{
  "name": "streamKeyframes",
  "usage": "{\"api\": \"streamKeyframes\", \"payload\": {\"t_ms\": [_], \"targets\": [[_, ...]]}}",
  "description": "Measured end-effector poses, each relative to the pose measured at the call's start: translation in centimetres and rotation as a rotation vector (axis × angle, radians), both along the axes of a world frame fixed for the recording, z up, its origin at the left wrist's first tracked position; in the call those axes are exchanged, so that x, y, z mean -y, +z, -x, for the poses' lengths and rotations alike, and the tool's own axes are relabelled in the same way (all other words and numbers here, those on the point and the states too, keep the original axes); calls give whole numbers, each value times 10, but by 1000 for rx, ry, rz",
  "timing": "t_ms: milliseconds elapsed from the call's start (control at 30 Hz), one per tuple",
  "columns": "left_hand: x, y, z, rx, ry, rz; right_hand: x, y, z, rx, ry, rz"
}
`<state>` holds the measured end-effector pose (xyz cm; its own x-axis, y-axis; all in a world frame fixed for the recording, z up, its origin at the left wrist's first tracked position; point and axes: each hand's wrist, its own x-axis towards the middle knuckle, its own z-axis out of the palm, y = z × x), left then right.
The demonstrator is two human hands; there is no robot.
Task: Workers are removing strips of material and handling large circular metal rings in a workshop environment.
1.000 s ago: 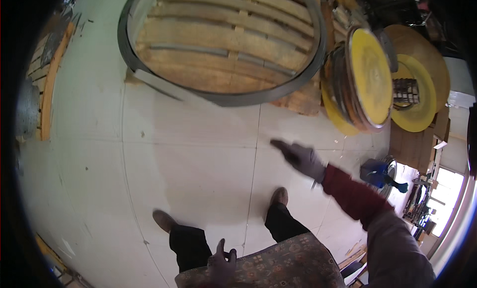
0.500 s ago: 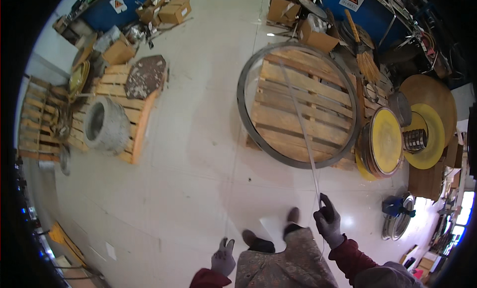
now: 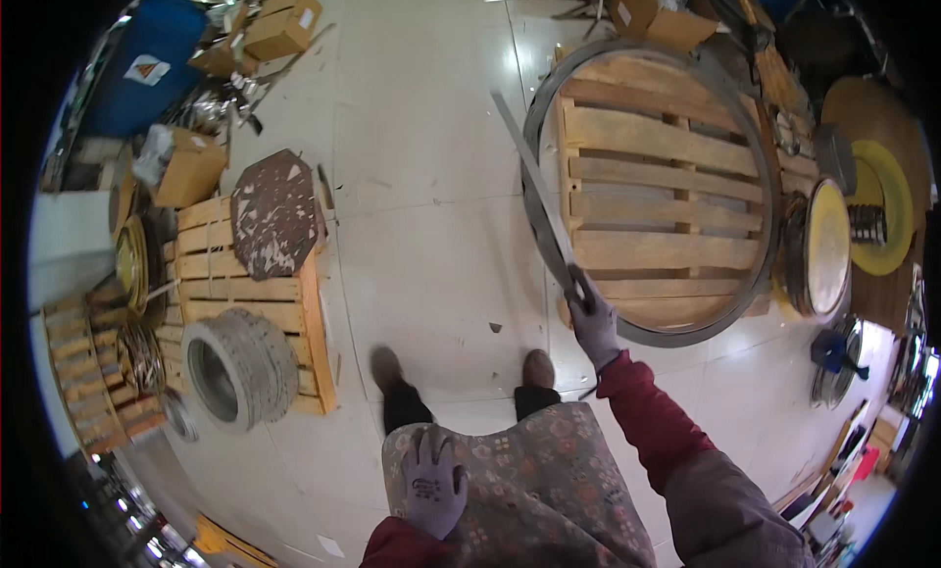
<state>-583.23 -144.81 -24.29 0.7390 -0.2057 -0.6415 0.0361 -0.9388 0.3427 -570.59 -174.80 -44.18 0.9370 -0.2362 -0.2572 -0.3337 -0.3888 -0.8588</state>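
Observation:
My right hand (image 3: 594, 323), in a grey glove, is closed on the near end of a long, thin metal strip (image 3: 534, 181). The strip slants up and to the left, passing over the left rim of a large dark ring (image 3: 676, 339). That ring lies flat on a wooden pallet (image 3: 667, 215) ahead on the right. My left hand (image 3: 433, 488), also gloved, rests with fingers stretched over the flowered apron (image 3: 529, 470) and holds nothing. The strip's far end hangs over the pale floor and looks slightly blurred.
On the left, another pallet (image 3: 312, 323) bears grey ribbed rings (image 3: 270, 362) and a dark, flaky slab (image 3: 277, 215). Yellow-faced discs (image 3: 828, 245) stand at the right. Cardboard boxes (image 3: 284, 29) and a blue container (image 3: 162, 53) are at the far left; a broom (image 3: 774, 73) leans far right.
My right hand has moved forward and left with the strip, whose far end swung left off the pallet. My left hand has come in over the apron. The view has turned right.

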Motion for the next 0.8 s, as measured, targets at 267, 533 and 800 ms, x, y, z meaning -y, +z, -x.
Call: {"api": "streamKeyframes", "payload": {"t_ms": [267,533,800], "targets": [[-55,-171,-94,-113,-184,273,-48,-153,3,-21,11,739],[-140,-177,-146,-353,-313,209,-123,-78,-104,248,-389,473],[-146,-175,-171,-369,-336,338,-89,-104,-90,54,-275,459]]}}
